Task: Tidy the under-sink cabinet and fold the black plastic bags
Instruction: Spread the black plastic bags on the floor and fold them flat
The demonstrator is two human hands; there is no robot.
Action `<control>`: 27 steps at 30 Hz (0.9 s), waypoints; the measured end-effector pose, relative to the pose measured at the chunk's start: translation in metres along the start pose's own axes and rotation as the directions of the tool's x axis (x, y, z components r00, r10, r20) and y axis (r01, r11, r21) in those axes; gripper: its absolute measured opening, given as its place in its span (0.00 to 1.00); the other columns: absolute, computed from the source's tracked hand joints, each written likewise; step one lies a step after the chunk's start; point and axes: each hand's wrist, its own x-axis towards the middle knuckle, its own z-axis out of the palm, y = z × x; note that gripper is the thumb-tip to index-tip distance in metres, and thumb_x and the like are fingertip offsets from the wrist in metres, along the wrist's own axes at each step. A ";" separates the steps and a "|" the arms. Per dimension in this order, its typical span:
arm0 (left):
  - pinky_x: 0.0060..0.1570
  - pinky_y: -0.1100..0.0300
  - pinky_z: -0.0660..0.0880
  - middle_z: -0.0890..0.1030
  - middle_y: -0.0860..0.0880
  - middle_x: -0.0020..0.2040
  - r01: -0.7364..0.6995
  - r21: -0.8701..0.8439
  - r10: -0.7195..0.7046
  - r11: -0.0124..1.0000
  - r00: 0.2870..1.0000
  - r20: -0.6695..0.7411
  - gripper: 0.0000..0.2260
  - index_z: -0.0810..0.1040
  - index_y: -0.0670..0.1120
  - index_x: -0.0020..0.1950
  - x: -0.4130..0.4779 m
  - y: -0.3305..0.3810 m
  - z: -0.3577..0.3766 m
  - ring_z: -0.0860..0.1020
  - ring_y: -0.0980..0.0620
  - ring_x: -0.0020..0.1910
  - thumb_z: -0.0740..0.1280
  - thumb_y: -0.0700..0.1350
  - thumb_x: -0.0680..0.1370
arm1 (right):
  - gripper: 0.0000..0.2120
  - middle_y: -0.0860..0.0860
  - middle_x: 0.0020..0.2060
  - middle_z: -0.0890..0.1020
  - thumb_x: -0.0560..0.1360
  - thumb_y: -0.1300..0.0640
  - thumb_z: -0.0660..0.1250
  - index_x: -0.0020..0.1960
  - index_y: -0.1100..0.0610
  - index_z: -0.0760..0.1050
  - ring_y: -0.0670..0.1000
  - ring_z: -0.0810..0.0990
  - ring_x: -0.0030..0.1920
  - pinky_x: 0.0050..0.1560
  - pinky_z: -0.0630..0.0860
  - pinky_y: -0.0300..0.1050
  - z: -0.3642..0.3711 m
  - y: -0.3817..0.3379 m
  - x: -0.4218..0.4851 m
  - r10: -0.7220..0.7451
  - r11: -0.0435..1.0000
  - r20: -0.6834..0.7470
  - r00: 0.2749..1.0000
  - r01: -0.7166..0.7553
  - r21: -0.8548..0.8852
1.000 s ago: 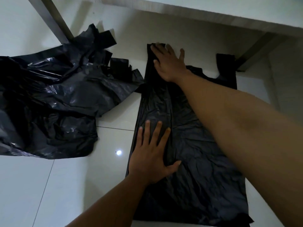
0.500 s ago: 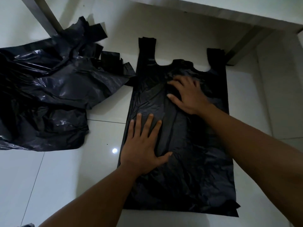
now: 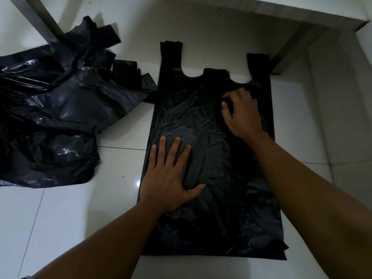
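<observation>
A white tiled floor (image 3: pixel 60 218) is filling most of the view, seen from above in dim light. A pale board (image 3: pixel 261 11) is running along the top edge. A slanted grey post (image 3: pixel 40 19) is coming down at the upper left, and a darker brace (image 3: pixel 289 49) is angling down at the upper right.

A crumpled heap of black plastic bags (image 3: pixel 50 117) is sprawling across the left side of the floor. Its loose handle strips are sticking out toward the post, and its right edge is just touching the single bag beside it.

That single black plastic bag (image 3: pixel 221 198) is lying pressed flat in the centre. Its long axis is running away from the person, with the sealed bottom nearest them. The open mouth is pointing toward the board, with the left handle (image 3: pixel 171 51) and the right handle (image 3: pixel 257 61) at the far end.

Both bare forearms are reaching in from the bottom of the view. The left hand (image 3: pixel 167 178) is lying palm down on the bag's near left part, with the fingers straight and spread and the thumb angled out to the right. The right hand (image 3: pixel 243 113) is resting on the upper right part, just below the right handle. Its fingers are bending so the tips are digging into the plastic. Whether they are pinching a fold is not clear.
</observation>
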 end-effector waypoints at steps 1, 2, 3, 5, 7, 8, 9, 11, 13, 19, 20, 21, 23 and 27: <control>0.77 0.37 0.47 0.48 0.46 0.83 -0.001 -0.003 0.001 1.000 1.000 -0.001 0.46 0.53 0.52 0.82 0.000 0.000 0.000 0.39 0.39 0.80 0.51 0.79 0.72 | 0.16 0.55 0.59 0.74 0.80 0.47 0.58 0.63 0.54 0.73 0.57 0.71 0.61 0.60 0.66 0.56 0.001 0.011 -0.009 0.020 0.998 0.046 0.999 -0.018 -0.052; 0.77 0.37 0.47 0.48 0.46 0.83 0.000 -0.004 0.000 1.000 1.000 0.000 0.47 0.52 0.52 0.82 0.000 0.000 0.001 0.39 0.39 0.80 0.51 0.79 0.72 | 0.18 0.55 0.63 0.73 0.81 0.45 0.56 0.65 0.53 0.72 0.58 0.69 0.64 0.63 0.64 0.59 -0.001 0.023 -0.012 0.050 0.994 0.080 0.996 -0.042 -0.100; 0.77 0.38 0.46 0.47 0.46 0.83 0.002 -0.001 -0.002 1.000 1.000 0.003 0.47 0.51 0.52 0.83 0.000 -0.001 0.001 0.38 0.39 0.80 0.51 0.79 0.72 | 0.20 0.55 0.67 0.70 0.81 0.43 0.55 0.69 0.51 0.69 0.58 0.67 0.67 0.66 0.62 0.62 -0.005 0.037 -0.011 0.097 0.987 0.100 0.990 -0.083 -0.135; 0.78 0.38 0.45 0.46 0.46 0.83 0.006 0.003 -0.006 1.000 1.000 0.006 0.47 0.50 0.52 0.83 0.000 -0.001 0.000 0.37 0.40 0.80 0.50 0.79 0.72 | 0.27 0.53 0.76 0.62 0.82 0.37 0.50 0.77 0.47 0.60 0.59 0.58 0.75 0.71 0.53 0.68 -0.016 0.066 -0.003 0.248 0.958 0.154 0.957 -0.218 -0.187; 0.78 0.39 0.45 0.46 0.47 0.83 0.009 0.000 -0.009 1.000 1.000 0.002 0.47 0.50 0.52 0.83 -0.001 0.000 -0.001 0.37 0.40 0.80 0.50 0.79 0.71 | 0.32 0.52 0.79 0.52 0.81 0.34 0.44 0.80 0.47 0.50 0.59 0.49 0.78 0.72 0.42 0.71 -0.031 0.090 0.005 0.425 0.895 0.200 0.883 -0.377 -0.237; 0.78 0.39 0.45 0.46 0.47 0.83 0.010 -0.001 -0.010 1.000 1.000 0.002 0.47 0.50 0.53 0.83 -0.001 0.000 -0.001 0.37 0.40 0.80 0.50 0.79 0.71 | 0.33 0.52 0.80 0.51 0.81 0.34 0.44 0.80 0.48 0.49 0.59 0.47 0.79 0.72 0.41 0.72 -0.039 0.094 0.007 0.490 0.864 0.183 0.852 -0.447 -0.232; 0.78 0.39 0.44 0.46 0.47 0.83 0.010 -0.003 -0.010 1.000 1.000 0.001 0.47 0.49 0.53 0.83 -0.001 0.001 -0.002 0.37 0.40 0.80 0.50 0.79 0.71 | 0.32 0.53 0.79 0.53 0.81 0.36 0.46 0.80 0.50 0.50 0.59 0.49 0.78 0.72 0.42 0.73 -0.044 0.091 0.006 0.517 0.850 0.135 0.845 -0.489 -0.196; 0.78 0.39 0.44 0.46 0.47 0.83 0.010 -0.007 -0.010 1.000 1.000 -0.006 0.47 0.49 0.53 0.83 -0.002 0.001 -0.003 0.37 0.41 0.80 0.49 0.79 0.71 | 0.28 0.56 0.76 0.62 0.82 0.41 0.51 0.78 0.53 0.57 0.59 0.58 0.75 0.73 0.50 0.69 -0.047 0.064 -0.005 0.460 0.884 0.006 0.888 -0.458 -0.096; 0.78 0.39 0.44 0.47 0.47 0.83 0.009 -0.006 -0.009 1.000 1.000 -0.009 0.47 0.49 0.53 0.83 -0.002 0.001 -0.002 0.38 0.41 0.80 0.49 0.79 0.71 | 0.23 0.57 0.69 0.70 0.82 0.45 0.55 0.73 0.53 0.65 0.58 0.66 0.69 0.68 0.58 0.61 -0.039 0.020 -0.025 0.367 0.929 -0.059 0.928 -0.369 -0.021; 0.78 0.40 0.42 0.47 0.47 0.83 0.007 -0.001 -0.007 1.000 1.000 -0.025 0.47 0.50 0.53 0.83 -0.004 0.000 -0.001 0.38 0.40 0.80 0.47 0.80 0.71 | 0.12 0.52 0.55 0.76 0.80 0.49 0.57 0.57 0.52 0.75 0.55 0.72 0.56 0.56 0.64 0.55 -0.012 -0.064 -0.125 0.218 0.975 -0.005 0.976 -0.218 -0.041; 0.78 0.41 0.41 0.46 0.47 0.83 0.006 -0.005 -0.006 1.000 1.000 -0.022 0.47 0.48 0.53 0.83 -0.004 0.000 -0.001 0.37 0.41 0.80 0.47 0.80 0.71 | 0.13 0.52 0.54 0.76 0.80 0.49 0.56 0.56 0.52 0.76 0.55 0.72 0.55 0.55 0.65 0.55 -0.009 -0.066 -0.139 0.228 0.972 0.010 0.974 -0.227 -0.057; 0.78 0.41 0.40 0.45 0.47 0.83 0.003 -0.013 -0.003 1.000 1.000 -0.022 0.47 0.48 0.54 0.83 -0.005 -0.001 -0.001 0.36 0.41 0.80 0.46 0.80 0.71 | 0.15 0.51 0.54 0.77 0.80 0.48 0.55 0.55 0.53 0.77 0.55 0.73 0.55 0.55 0.66 0.55 -0.007 -0.066 -0.148 0.240 0.968 0.029 0.970 -0.237 -0.079; 0.78 0.42 0.37 0.44 0.49 0.83 -0.005 -0.045 0.004 0.999 1.000 -0.017 0.46 0.47 0.55 0.83 -0.004 -0.003 -0.002 0.36 0.42 0.80 0.46 0.79 0.71 | 0.18 0.51 0.55 0.78 0.80 0.47 0.53 0.56 0.53 0.79 0.55 0.74 0.56 0.55 0.68 0.54 -0.006 -0.066 -0.156 0.243 0.965 0.056 0.968 -0.235 -0.118; 0.78 0.48 0.36 0.50 0.51 0.83 0.018 -0.298 -0.014 0.954 1.000 0.013 0.43 0.55 0.54 0.81 0.001 -0.009 -0.012 0.40 0.47 0.81 0.48 0.73 0.70 | 0.16 0.52 0.57 0.79 0.82 0.49 0.56 0.58 0.53 0.79 0.56 0.74 0.57 0.56 0.70 0.54 -0.009 -0.069 -0.155 0.238 0.967 0.066 0.969 -0.231 -0.109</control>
